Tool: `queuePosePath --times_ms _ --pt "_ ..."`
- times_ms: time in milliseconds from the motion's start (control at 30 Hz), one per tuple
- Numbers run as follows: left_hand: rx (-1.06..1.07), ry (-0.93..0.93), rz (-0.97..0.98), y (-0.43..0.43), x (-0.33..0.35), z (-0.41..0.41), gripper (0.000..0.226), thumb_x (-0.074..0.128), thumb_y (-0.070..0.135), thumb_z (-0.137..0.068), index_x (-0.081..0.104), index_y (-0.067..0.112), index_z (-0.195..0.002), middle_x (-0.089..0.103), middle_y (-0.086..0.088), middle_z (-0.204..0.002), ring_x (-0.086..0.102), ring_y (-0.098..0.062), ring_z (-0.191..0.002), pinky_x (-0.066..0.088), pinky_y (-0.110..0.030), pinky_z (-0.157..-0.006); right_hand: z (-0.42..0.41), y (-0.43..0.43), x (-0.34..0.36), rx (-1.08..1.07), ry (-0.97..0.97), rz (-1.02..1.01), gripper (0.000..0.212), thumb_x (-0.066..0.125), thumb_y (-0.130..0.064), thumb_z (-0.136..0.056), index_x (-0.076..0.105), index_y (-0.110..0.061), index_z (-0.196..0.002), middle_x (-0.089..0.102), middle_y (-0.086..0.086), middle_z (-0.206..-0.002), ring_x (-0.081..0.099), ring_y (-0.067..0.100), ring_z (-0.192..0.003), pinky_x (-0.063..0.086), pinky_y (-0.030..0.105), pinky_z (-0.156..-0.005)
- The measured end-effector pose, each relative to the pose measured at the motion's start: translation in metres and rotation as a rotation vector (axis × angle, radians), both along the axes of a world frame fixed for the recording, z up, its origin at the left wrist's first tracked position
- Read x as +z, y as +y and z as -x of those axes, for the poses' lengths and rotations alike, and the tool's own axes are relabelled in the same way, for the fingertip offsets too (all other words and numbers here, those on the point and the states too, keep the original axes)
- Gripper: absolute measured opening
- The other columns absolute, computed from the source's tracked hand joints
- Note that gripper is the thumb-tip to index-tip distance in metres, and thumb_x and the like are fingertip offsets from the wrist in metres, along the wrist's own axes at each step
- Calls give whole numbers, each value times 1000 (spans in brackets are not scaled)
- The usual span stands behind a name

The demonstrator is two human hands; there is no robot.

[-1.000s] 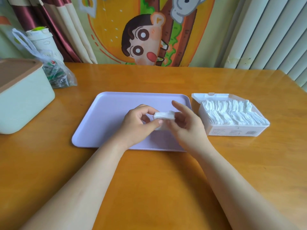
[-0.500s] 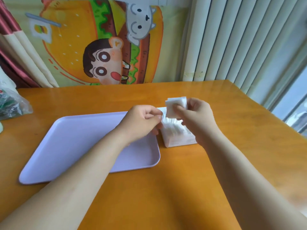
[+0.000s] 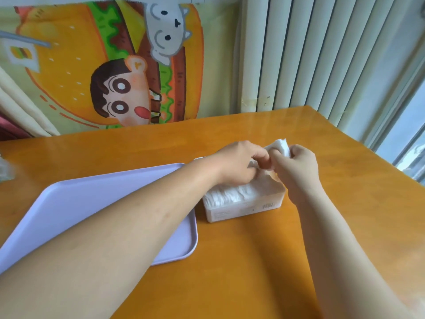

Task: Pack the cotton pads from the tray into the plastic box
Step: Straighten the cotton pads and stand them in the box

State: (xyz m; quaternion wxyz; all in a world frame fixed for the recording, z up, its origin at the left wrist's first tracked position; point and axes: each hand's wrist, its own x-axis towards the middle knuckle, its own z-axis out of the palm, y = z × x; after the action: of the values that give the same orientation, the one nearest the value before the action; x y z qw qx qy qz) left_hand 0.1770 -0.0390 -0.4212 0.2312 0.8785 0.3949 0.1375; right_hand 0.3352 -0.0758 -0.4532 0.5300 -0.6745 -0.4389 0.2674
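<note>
A clear plastic box (image 3: 243, 209) stands on the table just right of the lilac tray (image 3: 92, 199), packed with a row of white cotton pads (image 3: 230, 194). My right hand (image 3: 299, 166) pinches a small stack of cotton pads (image 3: 280, 145) above the box's far end. My left hand (image 3: 239, 166) reaches across the tray's corner, its fingers curled down over the far part of the box and touching the held stack's left edge. Whether those fingers pinch anything is hidden. The visible part of the tray shows no pads.
The wooden table (image 3: 253, 261) ends close to the right, by white vertical blinds (image 3: 322, 54) and a window. A cartoon cloth (image 3: 119, 65) hangs behind. A plastic bag (image 3: 4, 169) peeks in at the far left edge.
The pad stack was lifted off the tray and carried right. It now sits lower, at the box's far end, and my left hand has followed to meet it over the box.
</note>
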Motion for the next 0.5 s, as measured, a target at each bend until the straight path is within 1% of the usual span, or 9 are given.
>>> queuePosePath --times_ms 67,100,133,200,267,333,400,433,500 --pt "1 -1 55 2 -1 0 41 54 1 -92 76 29 -113 61 27 -103 55 1 -108 36 2 -85 -3 4 0 12 14 3 34 63 -27 -74 56 5 -78 55 7 -69 48 20 -63 41 37 -60" --pt "-10 3 62 2 0 1 43 54 0 -92 76 30 -115 57 28 -104 54 1 -110 36 0 -89 -5 5 1 12 21 -1 38 63 -28 -72 57 8 -82 56 8 -70 49 21 -64 41 38 -60" --pt "-20 22 66 4 -3 0 46 53 1 -92 75 34 -116 56 25 -109 54 -2 -115 38 -7 -98 -7 6 1 12 21 -3 39 64 -27 -71 58 9 -84 57 9 -70 49 21 -65 41 37 -60" --pt "-27 77 77 9 -11 -1 54 51 7 -88 72 50 -112 54 13 -123 53 -12 -127 43 -31 -112 -8 5 1 12 13 -12 37 64 -26 -73 61 8 -86 62 17 -71 50 22 -65 41 37 -60" --pt "-18 154 73 14 -15 -2 56 46 14 -82 67 59 -107 51 12 -127 48 -18 -130 41 -41 -115 -8 4 0 20 11 -25 38 62 -29 -71 63 7 -85 67 20 -73 53 22 -64 43 37 -60" --pt "-46 241 -3 15 -12 -4 57 42 17 -83 66 58 -115 51 24 -125 42 -17 -125 35 -39 -116 -5 3 1 34 12 -29 31 64 -27 -74 59 3 -76 59 8 -65 49 19 -60 40 34 -58" --pt "-91 307 -70 13 -8 -5 58 41 15 -88 65 47 -130 48 35 -124 38 -12 -121 31 -33 -114 -4 2 2 39 13 -33 21 65 -23 -79 53 -8 -70 50 -1 -62 42 16 -58 35 30 -56" --pt "-93 330 -82 11 -7 -4 56 41 17 -90 63 45 -133 47 33 -125 38 -10 -121 32 -32 -113 -4 2 1 50 5 -33 21 65 -22 -80 52 -12 -69 47 -2 -62 40 16 -58 34 30 -56" --pt "-88 347 -84 11 -8 -1 47 39 23 -92 63 45 -127 45 24 -121 38 -10 -117 38 -34 -109 -3 1 -2 79 -21 -3 23 64 -21 -82 48 -14 -68 44 -3 -62 39 17 -60 33 31 -57"
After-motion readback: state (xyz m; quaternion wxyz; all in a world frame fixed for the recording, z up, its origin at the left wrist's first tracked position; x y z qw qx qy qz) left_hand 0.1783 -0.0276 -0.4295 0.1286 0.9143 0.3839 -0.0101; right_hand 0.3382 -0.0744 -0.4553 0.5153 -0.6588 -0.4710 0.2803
